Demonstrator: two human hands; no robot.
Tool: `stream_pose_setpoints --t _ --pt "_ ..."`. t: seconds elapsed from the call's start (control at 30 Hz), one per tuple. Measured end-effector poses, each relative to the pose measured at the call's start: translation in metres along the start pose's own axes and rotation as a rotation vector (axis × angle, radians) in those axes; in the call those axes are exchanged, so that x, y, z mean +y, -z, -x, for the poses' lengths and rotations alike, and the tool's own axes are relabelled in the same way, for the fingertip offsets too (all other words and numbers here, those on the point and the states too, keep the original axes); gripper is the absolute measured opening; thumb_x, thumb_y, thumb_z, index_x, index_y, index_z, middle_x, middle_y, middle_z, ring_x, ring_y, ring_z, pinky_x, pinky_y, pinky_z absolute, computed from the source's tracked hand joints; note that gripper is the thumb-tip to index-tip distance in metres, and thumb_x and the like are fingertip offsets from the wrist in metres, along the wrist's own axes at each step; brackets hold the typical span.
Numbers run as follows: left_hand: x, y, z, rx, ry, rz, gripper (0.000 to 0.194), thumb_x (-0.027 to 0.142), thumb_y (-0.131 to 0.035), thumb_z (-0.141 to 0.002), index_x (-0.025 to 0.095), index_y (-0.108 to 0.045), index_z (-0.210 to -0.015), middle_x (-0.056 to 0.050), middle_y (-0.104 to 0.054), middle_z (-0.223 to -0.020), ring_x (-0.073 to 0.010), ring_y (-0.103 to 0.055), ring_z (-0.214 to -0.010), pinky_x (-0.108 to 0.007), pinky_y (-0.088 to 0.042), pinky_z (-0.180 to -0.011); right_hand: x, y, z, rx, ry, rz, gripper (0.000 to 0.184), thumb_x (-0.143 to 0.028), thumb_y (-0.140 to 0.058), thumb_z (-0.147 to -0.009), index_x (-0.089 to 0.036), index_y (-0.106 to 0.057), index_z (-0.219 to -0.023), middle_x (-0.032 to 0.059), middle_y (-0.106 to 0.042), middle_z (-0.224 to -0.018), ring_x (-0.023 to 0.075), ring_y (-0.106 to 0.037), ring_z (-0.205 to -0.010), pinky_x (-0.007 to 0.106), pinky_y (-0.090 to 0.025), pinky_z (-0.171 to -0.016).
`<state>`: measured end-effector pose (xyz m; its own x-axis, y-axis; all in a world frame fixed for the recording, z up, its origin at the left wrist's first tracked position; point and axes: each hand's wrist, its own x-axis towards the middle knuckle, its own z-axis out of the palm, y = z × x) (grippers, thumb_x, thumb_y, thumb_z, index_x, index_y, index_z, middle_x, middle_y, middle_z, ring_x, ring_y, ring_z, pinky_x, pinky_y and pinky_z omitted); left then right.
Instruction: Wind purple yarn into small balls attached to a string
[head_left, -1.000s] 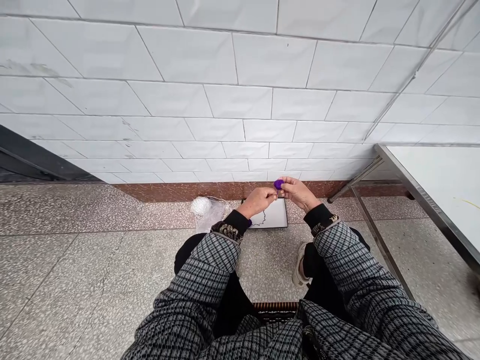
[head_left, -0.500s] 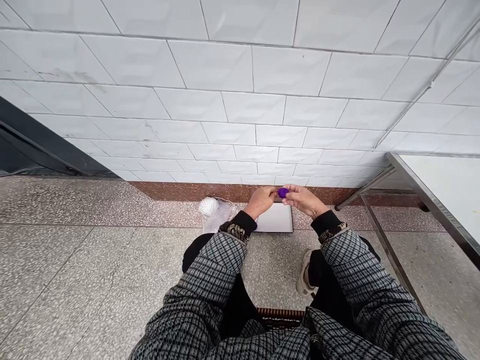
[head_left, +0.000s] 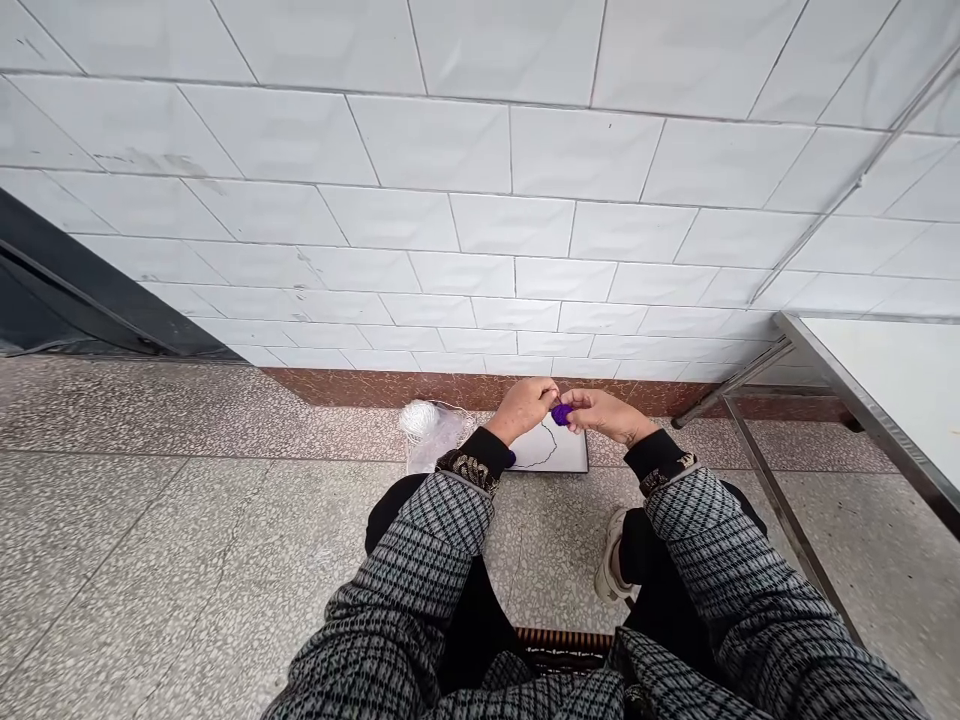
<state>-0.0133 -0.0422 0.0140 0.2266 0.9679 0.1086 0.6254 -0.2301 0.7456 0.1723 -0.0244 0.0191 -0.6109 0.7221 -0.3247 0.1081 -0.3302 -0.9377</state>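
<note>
Over the white tray point(head_left: 576, 458), my right hand point(head_left: 606, 414) pinches a small, round purple piece of yarn work point(head_left: 561, 415) between thumb and fingers. Close beside it, my left hand point(head_left: 526, 408) is closed, its fingertips at the edge of the purple piece. Something thin shows at those fingertips, too small to make out. A dark strand point(head_left: 553, 452) curves across the tray's white surface. Next to my left cuff a bit of purple yarn point(head_left: 511, 458) peeks out, mostly hidden by the sleeve.
Left of the tray, a ball of white yarn point(head_left: 418, 420) lies with a clear plastic bag point(head_left: 441, 440) on the speckled floor point(head_left: 247, 560). A tiled wall point(head_left: 450, 220) rises in front. A metal-framed table point(head_left: 885, 400) stands at right, a dark panel point(head_left: 90, 290) at left.
The purple piece has dropped slightly, and my left fingertips have shifted from its side to its upper edge. The dark strand shows in the tray again. The whole view has moved a little.
</note>
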Motion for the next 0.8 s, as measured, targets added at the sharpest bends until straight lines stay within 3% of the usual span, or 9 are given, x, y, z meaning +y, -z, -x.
stream_pose_setpoints --t 0.07,0.17,0.27,0.33,0.4,0.47,0.53,0.67,0.8 --pt "-0.001 -0.004 0.000 -0.002 0.044 0.010 0.021 0.019 -0.050 -0.088 0.016 -0.066 -0.075 -0.002 -0.068 -0.075 -0.0165 -0.058 -0.072 -0.026 -0.042 -0.069 -0.005 -0.001 0.003 0.055 0.083 -0.172 0.031 -0.019 -0.081 -0.063 -0.016 -0.064 -0.088 -0.0007 -0.066 -0.073 0.0094 -0.060 -0.062 0.024 -0.051 -0.063" --pt "0.002 -0.010 0.001 -0.089 -0.037 0.047 0.020 0.020 -0.052 -0.087 0.016 -0.065 -0.074 -0.002 -0.068 -0.077 -0.0158 -0.058 -0.074 -0.025 -0.042 -0.070 -0.005 0.002 -0.002 0.239 0.155 -0.310 0.036 -0.026 -0.085 -0.063 -0.018 -0.060 -0.088 -0.0008 -0.065 -0.071 0.0105 -0.060 -0.062 0.025 -0.051 -0.064" --pt "0.005 -0.011 0.003 -0.176 -0.154 0.071 0.018 0.018 -0.053 -0.086 0.016 -0.065 -0.072 -0.001 -0.066 -0.076 -0.0150 -0.058 -0.073 -0.025 -0.042 -0.071 0.001 0.006 -0.009 0.357 0.129 -0.134 0.031 -0.023 -0.082 -0.063 -0.018 -0.057 -0.081 -0.0034 -0.061 -0.062 0.0093 -0.053 -0.055 0.024 -0.047 -0.057" --pt "0.006 -0.007 0.003 -0.124 -0.170 0.080 0.018 0.017 -0.052 -0.086 0.016 -0.064 -0.073 -0.002 -0.066 -0.077 -0.0153 -0.058 -0.075 -0.025 -0.043 -0.073 0.006 0.006 -0.010 0.305 0.058 0.070 0.025 -0.017 -0.078 -0.061 -0.018 -0.058 -0.076 -0.0037 -0.060 -0.059 0.0092 -0.052 -0.053 0.022 -0.043 -0.053" --pt "0.005 -0.003 0.002 -0.039 -0.127 0.075 0.018 0.017 -0.051 -0.086 0.016 -0.063 -0.072 -0.003 -0.066 -0.078 -0.0157 -0.058 -0.076 -0.026 -0.043 -0.074 0.006 0.005 -0.008 0.146 -0.014 0.170 0.021 -0.013 -0.075 -0.060 -0.017 -0.061 -0.076 -0.0028 -0.062 -0.062 0.0095 -0.053 -0.055 0.022 -0.042 -0.052" --pt "0.002 -0.001 0.000 0.005 -0.051 0.049 0.019 0.017 -0.050 -0.086 0.016 -0.061 -0.070 -0.002 -0.064 -0.074 -0.0158 -0.056 -0.073 -0.026 -0.042 -0.071 0.003 0.003 -0.003 0.012 -0.029 0.088 0.024 -0.014 -0.075 -0.059 -0.016 -0.063 -0.080 -0.0021 -0.064 -0.067 0.0092 -0.055 -0.057 0.022 -0.044 -0.054" --pt "0.000 -0.002 -0.002 0.020 0.025 0.029 0.021 0.018 -0.049 -0.087 0.017 -0.060 -0.070 -0.001 -0.061 -0.070 -0.0157 -0.054 -0.070 -0.026 -0.040 -0.068 -0.002 0.002 0.001 0.008 0.029 -0.095 0.030 -0.017 -0.078 -0.060 -0.016 -0.062 -0.085 -0.0020 -0.064 -0.070 0.0086 -0.057 -0.058 0.023 -0.047 -0.058" --pt "0.001 -0.010 0.000 -0.104 -0.030 0.059 0.019 0.018 -0.050 -0.087 0.016 -0.061 -0.071 0.000 -0.060 -0.070 -0.0150 -0.053 -0.070 -0.026 -0.039 -0.068 -0.009 0.002 0.000 0.221 0.192 -0.363 0.039 -0.023 -0.084 -0.060 -0.019 -0.057 -0.089 -0.0021 -0.064 -0.075 0.0093 -0.060 -0.062 0.025 -0.052 -0.064" --pt "0.007 -0.012 0.003 -0.196 -0.221 0.104 0.018 0.018 -0.052 -0.086 0.016 -0.061 -0.071 -0.001 -0.063 -0.075 -0.0148 -0.056 -0.075 -0.025 -0.041 -0.072 -0.003 0.004 -0.005 0.396 0.172 -0.163 0.036 -0.016 -0.078 -0.062 -0.019 -0.060 -0.093 -0.0036 -0.063 -0.074 0.0081 -0.055 -0.058 0.023 -0.048 -0.058"
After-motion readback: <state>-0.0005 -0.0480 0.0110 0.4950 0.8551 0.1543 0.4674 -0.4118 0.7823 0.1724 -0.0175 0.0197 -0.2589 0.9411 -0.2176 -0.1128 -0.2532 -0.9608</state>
